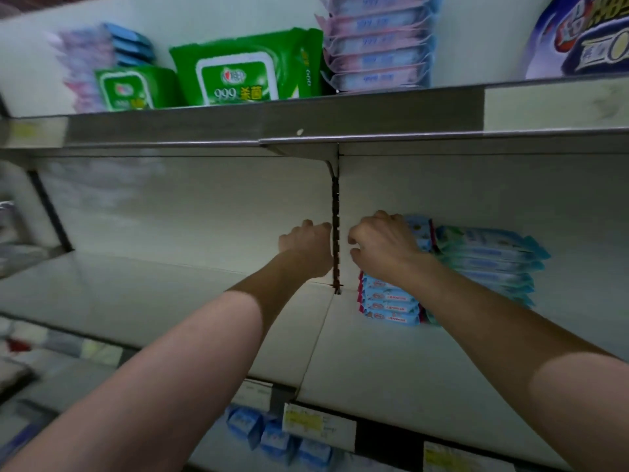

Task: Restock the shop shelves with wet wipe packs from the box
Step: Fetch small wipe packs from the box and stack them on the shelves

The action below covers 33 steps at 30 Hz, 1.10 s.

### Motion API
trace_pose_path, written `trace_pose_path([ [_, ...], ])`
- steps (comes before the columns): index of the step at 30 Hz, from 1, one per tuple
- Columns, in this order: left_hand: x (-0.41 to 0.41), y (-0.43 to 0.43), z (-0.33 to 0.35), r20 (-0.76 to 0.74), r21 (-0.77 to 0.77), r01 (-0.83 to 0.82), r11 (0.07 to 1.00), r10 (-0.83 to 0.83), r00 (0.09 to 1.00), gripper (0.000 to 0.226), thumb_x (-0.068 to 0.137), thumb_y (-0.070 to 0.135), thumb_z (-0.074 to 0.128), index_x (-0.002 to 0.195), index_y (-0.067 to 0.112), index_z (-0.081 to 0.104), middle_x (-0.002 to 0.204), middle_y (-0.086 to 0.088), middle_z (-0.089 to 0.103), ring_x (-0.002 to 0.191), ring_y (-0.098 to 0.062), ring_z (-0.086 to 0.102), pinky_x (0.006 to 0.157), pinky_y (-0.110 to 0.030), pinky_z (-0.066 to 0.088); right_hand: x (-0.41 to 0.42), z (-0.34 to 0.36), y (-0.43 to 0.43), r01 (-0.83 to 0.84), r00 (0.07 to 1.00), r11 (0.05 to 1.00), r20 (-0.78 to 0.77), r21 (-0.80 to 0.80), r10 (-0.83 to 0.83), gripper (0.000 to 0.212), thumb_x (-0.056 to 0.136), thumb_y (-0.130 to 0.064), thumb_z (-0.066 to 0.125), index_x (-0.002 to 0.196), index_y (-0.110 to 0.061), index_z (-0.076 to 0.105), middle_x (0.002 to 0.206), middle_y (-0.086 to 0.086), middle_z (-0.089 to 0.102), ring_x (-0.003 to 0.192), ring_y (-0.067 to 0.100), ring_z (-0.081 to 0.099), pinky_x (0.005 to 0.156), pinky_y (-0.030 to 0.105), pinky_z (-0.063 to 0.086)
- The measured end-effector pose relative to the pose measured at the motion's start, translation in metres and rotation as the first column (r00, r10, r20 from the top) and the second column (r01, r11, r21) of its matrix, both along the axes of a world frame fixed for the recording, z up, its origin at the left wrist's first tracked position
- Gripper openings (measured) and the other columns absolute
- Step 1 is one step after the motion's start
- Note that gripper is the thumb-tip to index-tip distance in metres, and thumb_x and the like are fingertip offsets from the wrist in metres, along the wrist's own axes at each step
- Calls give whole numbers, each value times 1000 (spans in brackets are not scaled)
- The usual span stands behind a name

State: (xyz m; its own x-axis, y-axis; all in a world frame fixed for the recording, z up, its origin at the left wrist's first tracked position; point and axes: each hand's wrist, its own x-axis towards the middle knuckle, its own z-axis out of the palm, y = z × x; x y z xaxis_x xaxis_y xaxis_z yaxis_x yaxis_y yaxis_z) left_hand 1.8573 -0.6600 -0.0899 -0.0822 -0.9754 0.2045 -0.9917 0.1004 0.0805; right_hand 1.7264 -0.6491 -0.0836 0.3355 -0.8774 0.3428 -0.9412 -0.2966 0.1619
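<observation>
left hand: the left hand [306, 240] is stretched far back over the middle shelf [153, 301], up against the rear panel just left of the slotted upright [335, 212]. its fingers curl away from view, so i cannot tell whether it holds anything.
right hand: the right hand [384, 245] is just right of the upright, with fingers and thumb curled round the left end of the upper packs in the stack.
wet wipe packs: the blue wet wipe packs [388, 301] with pink edges lie flat in a stack at the far side of the middle shelf, right of the upright. the lower ones show under the wrist and the hand mostly hides the upper ones.
teal packs: a second stack of teal packs [493, 260] sits to the right, tight against the first.
top shelf: on the top shelf [238, 124] two green packs [238, 69] stand leaning, the smaller one to the left.
pink-and-blue packs: a tall stack of pink-and-blue packs [377, 42] stands just right of the green ones.
lilac and blue packs: blurred lilac and blue packs [92, 59] are piled at the left end of the top shelf.
far right: a large blue-and-white package [585, 35] stands at the right end of the top shelf.
below: small blue packs [275, 437] stand in a row under the middle shelf, and price labels [316, 425] hang on its near edge.
</observation>
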Motion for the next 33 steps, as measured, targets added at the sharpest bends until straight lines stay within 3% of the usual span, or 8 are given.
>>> trace_pose_path([
  [8,38,68,8,9,-9,-287,958,287,958,49,91,21,55,139,19,45,134,-8,51,118,-29,54,93,-38,44,46,7,33,-304,953,952,6,-24,304,27,95,-22,50,118,-14,62,121,7,59,116,27,46,95,37,33],
  [12,57,118,2,41,32,-467,884,465,884,47,92,24,54,138,20,47,139,-5,49,123,-27,53,98,-36,45,70,0,68,-471,882,882,13,-14,471,28,95,-23,48,118,-15,62,121,6,60,116,28,46,93,37,34],
  [15,72,166,-9,50,29,-571,821,569,821,46,91,20,54,137,19,48,135,-8,52,119,-29,54,91,-35,45,92,-9,101,-585,811,811,21,13,584,27,94,-20,47,114,-13,63,118,7,61,114,28,46,88,35,34],
  [25,127,373,-30,3,38,-868,495,869,495,33,90,14,53,123,20,57,119,-5,60,104,-28,58,70,-35,41,186,-28,265,-876,479,479,-18,51,878,25,93,-17,48,111,-15,64,115,8,64,112,28,50,88,34,37],
  [30,142,491,-40,35,58,-961,270,962,273,39,91,20,58,129,21,55,127,-4,58,115,-27,57,75,-34,41,223,-40,371,-959,279,279,-23,42,960,15,92,-18,48,95,-15,62,112,10,64,110,29,51,84,35,37],
  [33,141,562,-52,48,72,-986,148,987,152,39,91,21,59,130,20,55,129,-5,58,115,-27,57,76,-34,45,238,-54,438,-986,152,152,-8,64,988,22,95,-20,47,106,-15,64,112,9,64,108,28,51,80,35,37],
])
